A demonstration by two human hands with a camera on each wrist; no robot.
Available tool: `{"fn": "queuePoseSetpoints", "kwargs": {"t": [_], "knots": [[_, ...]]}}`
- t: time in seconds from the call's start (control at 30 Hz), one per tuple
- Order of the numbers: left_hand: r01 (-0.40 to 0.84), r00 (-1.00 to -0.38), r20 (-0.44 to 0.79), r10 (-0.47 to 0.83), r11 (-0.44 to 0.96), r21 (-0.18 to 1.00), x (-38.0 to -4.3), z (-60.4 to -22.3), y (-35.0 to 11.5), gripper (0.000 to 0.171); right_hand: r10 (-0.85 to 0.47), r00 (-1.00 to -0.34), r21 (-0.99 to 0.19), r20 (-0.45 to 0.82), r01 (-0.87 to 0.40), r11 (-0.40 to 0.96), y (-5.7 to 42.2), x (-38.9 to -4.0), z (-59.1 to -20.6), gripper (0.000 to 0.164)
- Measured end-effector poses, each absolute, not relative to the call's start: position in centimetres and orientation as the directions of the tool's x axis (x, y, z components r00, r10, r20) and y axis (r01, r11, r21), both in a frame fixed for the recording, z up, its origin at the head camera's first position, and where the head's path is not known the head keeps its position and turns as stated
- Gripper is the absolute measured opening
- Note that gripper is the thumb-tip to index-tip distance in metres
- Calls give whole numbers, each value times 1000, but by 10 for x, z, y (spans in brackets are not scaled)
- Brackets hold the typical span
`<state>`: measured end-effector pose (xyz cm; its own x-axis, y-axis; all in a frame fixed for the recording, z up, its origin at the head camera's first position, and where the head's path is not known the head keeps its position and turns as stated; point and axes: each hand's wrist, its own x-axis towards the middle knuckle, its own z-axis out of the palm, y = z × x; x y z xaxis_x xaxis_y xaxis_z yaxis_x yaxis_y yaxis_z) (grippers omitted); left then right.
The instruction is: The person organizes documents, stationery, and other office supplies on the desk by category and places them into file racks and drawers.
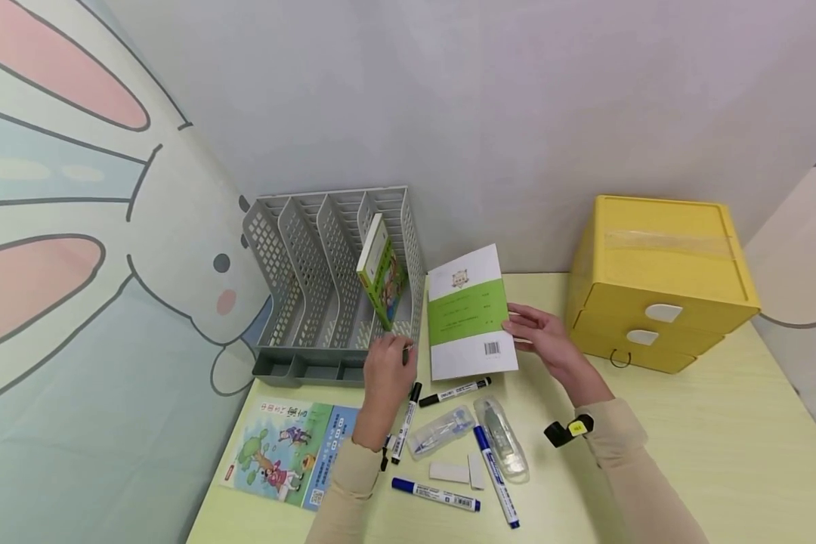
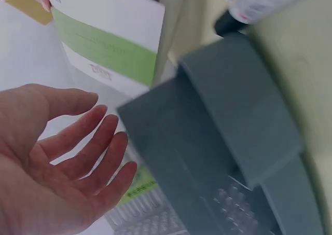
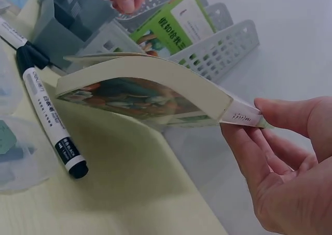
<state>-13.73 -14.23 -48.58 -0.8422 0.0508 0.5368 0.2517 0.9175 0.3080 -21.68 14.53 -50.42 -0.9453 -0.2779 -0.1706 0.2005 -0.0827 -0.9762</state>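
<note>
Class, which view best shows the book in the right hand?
The head view, where the book shows its white-and-green cover almost whole, barcode included. The left wrist view shows it upside down; the right wrist view, mainly page edges and the picture cover beneath.

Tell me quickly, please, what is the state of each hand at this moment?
Left hand: open, fingers loosely curved, holding nothing.
Right hand: closed on the edge of the white-and-green book, pinched between thumb and fingers.

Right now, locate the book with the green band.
In the head view, the book is right of centre, in the right hand, beside the grey rack.
</note>
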Motion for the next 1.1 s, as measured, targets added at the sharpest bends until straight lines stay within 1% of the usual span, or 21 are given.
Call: {"fn": "queuePoseSetpoints", "kwargs": {"t": [0.2, 0.33, 0.53, 0.6, 0.73, 0.87, 1.03, 1.1], "knots": [[290, -820, 572, 26, 880, 376, -139, -464, -120, 6, -271, -953, -986, -134, 156, -60, 147, -205, -488, 63], [337, -813, 583, 7, 821, 461, -142, -445, -99, 10, -251, -962, -991, -108, 124, -48, 149, -196, -473, 63], [371, -849, 527, -42, 664, 649, -147, -420, -68, 18, -212, -975, -997, -62, 71, -34, 146, -182, -451, 60], [374, -858, 511, -56, 614, 695, -148, -413, -59, 21, -203, -978, -998, -44, 51, -27, 144, -177, -444, 59], [345, -883, 462, -78, 560, 754, -149, -405, -45, 27, -193, -981, -999, -11, 19, -39, 139, -169, -433, 56], [278, -917, 387, -99, 538, 796, -147, -399, -38, 32, -180, -983, -999, 43, -38, -32, 132, -160, -428, 52], [203, -938, 318, -135, 530, 823, -141, -393, -35, 37, -151, -973, -982, 177, -184, 36, 123, -149, -424, 46], [195, -937, 316, -148, 530, 825, -138, -390, -35, 38, -142, -962, -966, 235, -247, 76, 119, -145, -424, 44]]}}
